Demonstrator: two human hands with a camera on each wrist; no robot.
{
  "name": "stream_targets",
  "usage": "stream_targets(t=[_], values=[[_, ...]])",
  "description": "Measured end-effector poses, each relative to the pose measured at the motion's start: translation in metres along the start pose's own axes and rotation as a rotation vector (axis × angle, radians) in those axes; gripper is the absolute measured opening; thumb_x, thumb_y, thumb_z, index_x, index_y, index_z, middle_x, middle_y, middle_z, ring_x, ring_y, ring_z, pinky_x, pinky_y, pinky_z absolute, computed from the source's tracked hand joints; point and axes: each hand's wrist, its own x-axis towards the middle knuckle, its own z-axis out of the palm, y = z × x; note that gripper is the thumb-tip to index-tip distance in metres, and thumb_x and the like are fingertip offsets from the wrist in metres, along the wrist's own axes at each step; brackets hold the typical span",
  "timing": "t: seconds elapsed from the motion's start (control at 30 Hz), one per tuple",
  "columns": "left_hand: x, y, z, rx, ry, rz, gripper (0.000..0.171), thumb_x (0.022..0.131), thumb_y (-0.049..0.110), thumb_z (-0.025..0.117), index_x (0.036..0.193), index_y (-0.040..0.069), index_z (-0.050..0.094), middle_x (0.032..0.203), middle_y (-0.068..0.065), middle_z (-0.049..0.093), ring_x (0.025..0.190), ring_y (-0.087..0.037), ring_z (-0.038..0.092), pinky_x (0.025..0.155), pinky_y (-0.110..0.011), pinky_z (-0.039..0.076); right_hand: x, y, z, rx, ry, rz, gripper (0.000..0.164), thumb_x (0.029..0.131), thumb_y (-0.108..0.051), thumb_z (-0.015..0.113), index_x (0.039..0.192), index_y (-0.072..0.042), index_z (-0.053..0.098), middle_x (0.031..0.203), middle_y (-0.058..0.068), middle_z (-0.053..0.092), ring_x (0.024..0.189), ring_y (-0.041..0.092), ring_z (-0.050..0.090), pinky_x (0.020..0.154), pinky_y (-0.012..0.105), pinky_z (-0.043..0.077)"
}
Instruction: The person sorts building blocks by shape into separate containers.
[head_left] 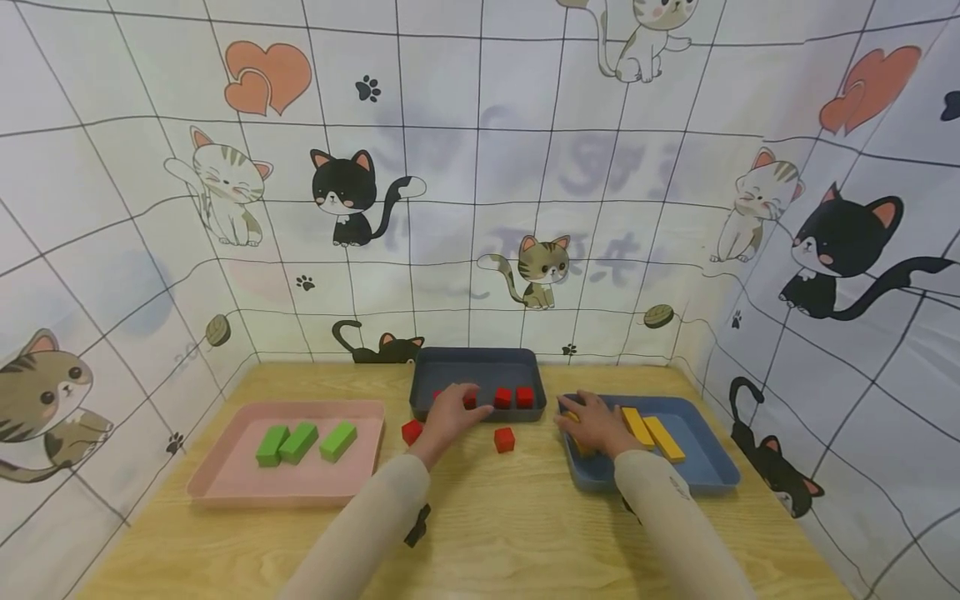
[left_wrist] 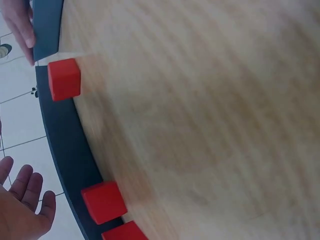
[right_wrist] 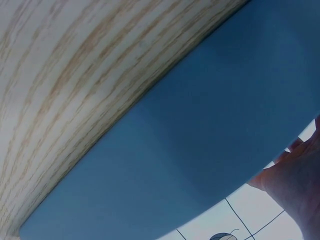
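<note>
My left hand (head_left: 447, 419) is over the front edge of a dark grey tray (head_left: 476, 357). In the left wrist view, its fingers (left_wrist: 31, 186) are apart and nothing is in them. Several red cubes (head_left: 525, 397) lie in that tray, and more red cubes (head_left: 504, 439) sit on the table before it. My right hand (head_left: 596, 423) reaches over the left side of a blue tray (head_left: 705, 475), close to a yellow block (head_left: 573, 417) that it partly covers. Two longer yellow blocks (head_left: 664, 439) lie right of it. The right wrist view shows mostly tray wall (right_wrist: 175, 130); the fingertips are hidden there.
At the left, a pink tray (head_left: 232, 479) holds three green blocks (head_left: 300, 442). A small dark object (head_left: 417, 527) shows beside the left sleeve. The wooden table (head_left: 495, 542) is enclosed by cat-patterned sheets (head_left: 480, 167) at the back and sides.
</note>
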Motion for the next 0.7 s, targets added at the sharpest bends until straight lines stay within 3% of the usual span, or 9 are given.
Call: stream_targets(t=[0.37, 0.7], values=[[-0.01, -0.003, 0.014, -0.031, -0.058, -0.01, 0.055, 0.09, 0.033, 0.074, 0.134, 0.004, 0.059, 0.132, -0.013, 0.059, 0.123, -0.032, 0.055, 0.098, -0.049, 0.046, -0.001, 0.002, 0.002, -0.007, 0.014, -0.007, 0.063, 0.102, -0.053, 0.045, 0.155, -0.021, 0.036, 0.159, 0.025, 0.02, 0.144, 0.051, 0.018, 0.106, 0.077, 0.006], [-0.015, -0.007, 0.024, -0.128, -0.095, -0.073, 0.056, 0.089, 0.034, 0.074, 0.135, 0.004, 0.059, 0.134, -0.01, 0.057, 0.122, -0.032, 0.054, 0.096, -0.049, 0.048, -0.001, 0.001, 0.002, 0.004, 0.013, -0.018, 0.062, 0.102, -0.053, 0.045, 0.155, -0.021, 0.037, 0.159, 0.025, 0.021, 0.143, 0.051, 0.019, 0.106, 0.077, 0.006]])
